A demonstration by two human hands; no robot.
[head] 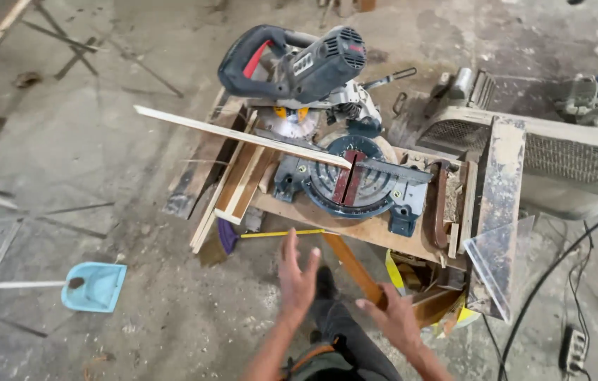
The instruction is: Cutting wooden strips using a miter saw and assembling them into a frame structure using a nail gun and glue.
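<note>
left hand [297, 271] – fingers spread, empty, hovering just off the bench's near edge | right hand [396, 319] – open too, holding nothing | wood strip [242, 136] lies on the miter saw [327, 106] table, long end hanging off the left so the cut end sits at the blade slot | saw head is up | wooden bench [355, 229] carries it all

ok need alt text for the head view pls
Seen from above, a person's empty left hand and right hand reach toward a miter saw on a low wooden bench, a long wood strip lying across it.
</note>
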